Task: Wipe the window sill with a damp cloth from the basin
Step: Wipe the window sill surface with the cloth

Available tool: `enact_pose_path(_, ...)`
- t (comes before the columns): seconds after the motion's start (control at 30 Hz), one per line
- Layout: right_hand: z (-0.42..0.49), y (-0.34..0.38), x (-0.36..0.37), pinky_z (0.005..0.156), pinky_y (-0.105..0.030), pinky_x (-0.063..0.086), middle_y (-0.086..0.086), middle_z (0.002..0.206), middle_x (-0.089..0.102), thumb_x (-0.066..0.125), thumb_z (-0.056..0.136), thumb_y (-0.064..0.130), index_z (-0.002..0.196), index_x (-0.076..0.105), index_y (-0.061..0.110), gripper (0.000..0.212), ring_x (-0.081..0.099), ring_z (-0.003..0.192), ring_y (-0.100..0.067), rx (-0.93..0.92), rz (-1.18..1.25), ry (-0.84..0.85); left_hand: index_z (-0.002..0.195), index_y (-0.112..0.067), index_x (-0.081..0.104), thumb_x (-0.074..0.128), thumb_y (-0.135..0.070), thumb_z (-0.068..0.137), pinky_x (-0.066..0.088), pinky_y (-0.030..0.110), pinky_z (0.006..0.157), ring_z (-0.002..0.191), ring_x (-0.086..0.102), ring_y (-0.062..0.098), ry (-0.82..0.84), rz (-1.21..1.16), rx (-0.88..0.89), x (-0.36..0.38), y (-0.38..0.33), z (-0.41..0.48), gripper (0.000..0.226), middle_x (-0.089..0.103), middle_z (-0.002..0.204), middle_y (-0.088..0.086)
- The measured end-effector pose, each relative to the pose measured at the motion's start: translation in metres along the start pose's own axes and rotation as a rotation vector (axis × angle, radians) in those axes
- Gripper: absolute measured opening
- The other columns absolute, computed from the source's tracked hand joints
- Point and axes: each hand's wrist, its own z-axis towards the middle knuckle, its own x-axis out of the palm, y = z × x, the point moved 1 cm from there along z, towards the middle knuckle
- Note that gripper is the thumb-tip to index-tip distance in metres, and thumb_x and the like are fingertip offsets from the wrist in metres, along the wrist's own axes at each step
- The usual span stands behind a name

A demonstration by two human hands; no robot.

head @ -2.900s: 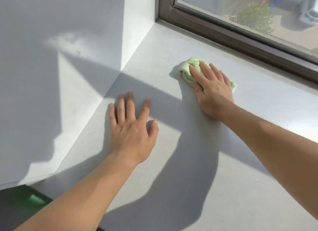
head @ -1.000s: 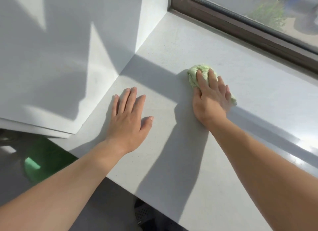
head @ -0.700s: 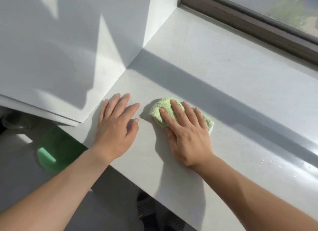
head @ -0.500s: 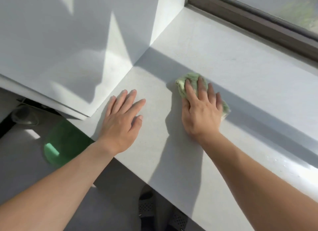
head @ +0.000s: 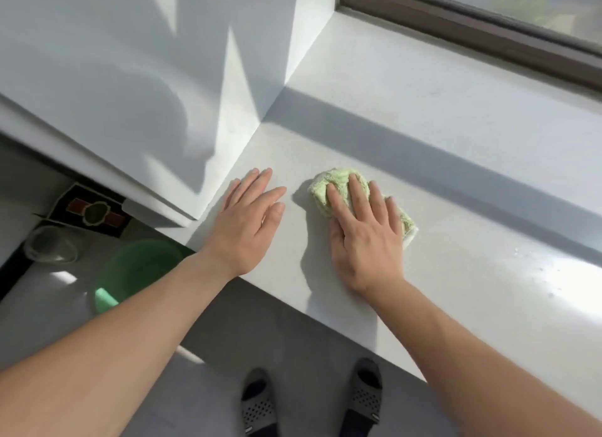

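Nearest to me, two feet in grey perforated slippers (head: 365,394) stand on the grey floor (head: 228,322), toes toward the sill.

Both forearms are bare and reach forward from the lower corners, crossing the sill's near edge.

Left hand (head: 247,221): flat, palm down on the sill (head: 456,143), fingers extended and close together, pointing far-right. It holds nothing. It lies just right of the wall corner (head: 192,205) where the side reveal meets the sill.

Right hand (head: 368,237): palm down, fingers spread and pressed flat over the cloth (head: 322,189). Not a closed grasp; the fingers lie on top, pinning the cloth to the sill. I cannot tell where the thumb is.

Cloth: light green, bunched, on the sill under the right fingers. It shows past the fingertips on the far-left side and past the little finger on the right. It is near the left hand but apart from it, in the sunlit strip close to the sill's near edge.

Water droplets (head: 540,273) glint on the sill at right.

Below left on the floor: green basin (head: 136,267), a clear glass (head: 49,244) beside it, a dark patterned box (head: 94,211) beyond.

Far: a shadow band crosses the sill; then the dark window frame (head: 472,32) and glass.
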Motion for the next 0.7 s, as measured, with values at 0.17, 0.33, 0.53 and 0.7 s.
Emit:
enact_pose_path(0.17, -0.068, 0.009, 0.008, 0.121, -0.051, 0.016, 0.002, 0.163, 0.025, 0.038, 0.102, 0.040, 0.152, 0.028, 0.040, 0.051, 0.018, 0.151, -0.030, -0.451, -0.059, 0.123, 0.153, -0.027, 0.031, 0.000, -0.056, 0.098, 0.000, 0.041, 0.123, 0.151, -0.002, 0.008, 0.009, 0.101, 0.101, -0.004, 0.020, -0.019, 0.069, 0.011, 0.165, -0.006)
enact_pose_path(0.33, -0.028, 0.018, -0.002, 0.122, -0.049, 0.010, 0.004, 0.164, 0.021, 0.036, 0.101, 0.040, 0.151, 0.027, 0.042, 0.051, 0.013, 0.152, -0.029, -0.040, 0.016, 0.059, 0.147, -0.029, 0.043, 0.008, -0.056, 0.098, 0.000, 0.037, 0.123, 0.150, 0.004, 0.001, -0.048, -0.076, 0.060, -0.005, 0.010, -0.017, 0.066, 0.022, 0.163, -0.010)
enact_pose_path(0.53, -0.089, 0.034, 0.006, 0.122, -0.050, 0.012, 0.003, 0.164, 0.023, 0.040, 0.101, 0.037, 0.151, 0.027, 0.040, 0.052, 0.015, 0.151, -0.030, -0.270, -0.003, 0.087, 0.136, -0.023, 0.054, 0.016, -0.052, 0.095, 0.003, 0.040, 0.122, 0.149, 0.017, 0.016, -0.131, -0.096, -0.015, -0.002, -0.018, -0.014, 0.064, 0.036, 0.157, 0.000)
enact_pose_path(0.7, -0.087, -0.048, -0.022, 0.123, -0.046, 0.009, 0.007, 0.164, 0.022, 0.039, 0.102, 0.039, 0.151, 0.029, 0.044, 0.051, 0.016, 0.152, -0.025, -0.028, -0.048, 0.037, 0.140, -0.022, 0.047, 0.019, -0.048, 0.099, -0.004, 0.041, 0.122, 0.151, 0.009, 0.019, -0.095, -0.018, 0.096, 0.024, -0.053, -0.004, 0.056, 0.026, 0.161, 0.005)
